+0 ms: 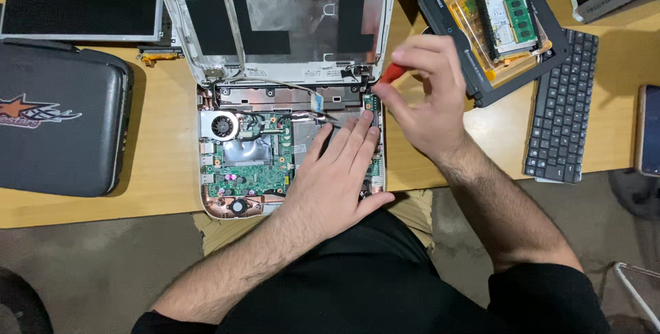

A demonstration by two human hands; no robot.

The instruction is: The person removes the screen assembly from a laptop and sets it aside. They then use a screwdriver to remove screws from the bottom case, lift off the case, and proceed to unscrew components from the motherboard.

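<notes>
The left hand (337, 176) lies flat, palm down, on the opened laptop base (289, 155), its fingers (354, 138) stretched out and only slightly spread, holding nothing; the fingertips reach toward the upper right corner of the base while the palm covers the lower right part of the green circuit board (251, 162). The right hand (423, 97) hovers just beside the right edge of the base, its fingers curled together around the red handle of a screwdriver (390, 73), pinched between thumb and fingertips; the tool's tip is hidden, but it points down at the hinge corner of the base, just above the left hand's fingertips. The base sits on a wooden table (165, 190), a round fan (223, 126) in its upper left part, and the stripped screen lid (282, 18) stands attached behind it, lined with foil and black strips. To the right, a black frame (481, 86) holds an orange clear plastic case (467, 18) with a small drive and a green memory module (519, 18) in it. A detached black keyboard (560, 107) lies further right, well apart from both hands. A closed dark zip case (58, 124) rests at the left, with a loose display panel (79, 1) above it
</notes>
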